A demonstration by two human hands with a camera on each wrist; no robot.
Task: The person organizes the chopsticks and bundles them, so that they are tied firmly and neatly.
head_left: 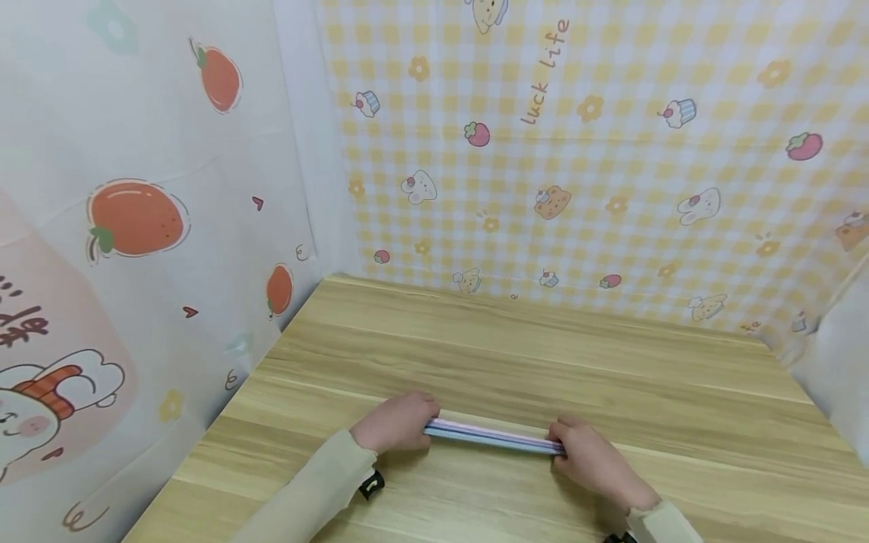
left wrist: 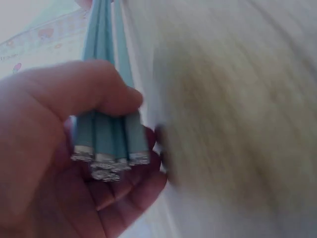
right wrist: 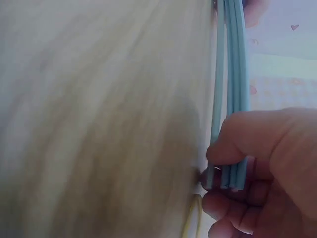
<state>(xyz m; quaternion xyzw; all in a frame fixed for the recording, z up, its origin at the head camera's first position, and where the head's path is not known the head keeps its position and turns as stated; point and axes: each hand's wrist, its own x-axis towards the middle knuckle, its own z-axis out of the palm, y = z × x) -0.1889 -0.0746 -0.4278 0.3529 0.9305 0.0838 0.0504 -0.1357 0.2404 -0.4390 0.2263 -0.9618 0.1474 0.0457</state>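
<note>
A bundle of slim pastel pencils (head_left: 492, 437), pink, purple and blue, lies crosswise between my two hands, low over the wooden table. My left hand (head_left: 399, 422) grips the left end, its thumb across the pencils (left wrist: 104, 131) and its fingers curled beneath. Silvery, sparkly tips stick out past that thumb. At the other end, my right hand (head_left: 594, 460) pinches the bundle (right wrist: 237, 89) between thumb and fingers, with blunt, even ends showing below the thumb. A thin yellow loop like a rubber band (right wrist: 199, 213) shows beside the right fingertips.
The wood-grain table (head_left: 543, 362) runs back to a yellow checked cloth wall (head_left: 516, 173). A white printed cloth (head_left: 224, 158) borders it on the left, and another pale cloth (head_left: 842, 362) on the right. Dark straps (head_left: 371, 484) show at both wrists.
</note>
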